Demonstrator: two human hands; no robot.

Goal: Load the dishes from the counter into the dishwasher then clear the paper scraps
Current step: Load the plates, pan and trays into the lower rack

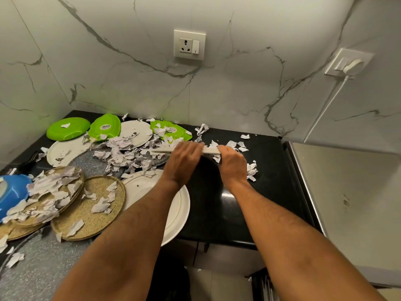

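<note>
Hands meet over the black counter (217,205): the left hand (183,161) and right hand (232,165) each curl their fingers round one white plate (209,150), held edge-on between them above the torn paper scraps (130,155). Green plates (68,128), woven mats (91,205) and a large white plate (180,205) lie to the left, littered with scraps.

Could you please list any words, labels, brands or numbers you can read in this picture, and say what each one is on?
None can be read.
Sticker on the middle green plate: too blurred.
Print on the paper scraps: too small.
Wall socket: no lettering shows.
</note>
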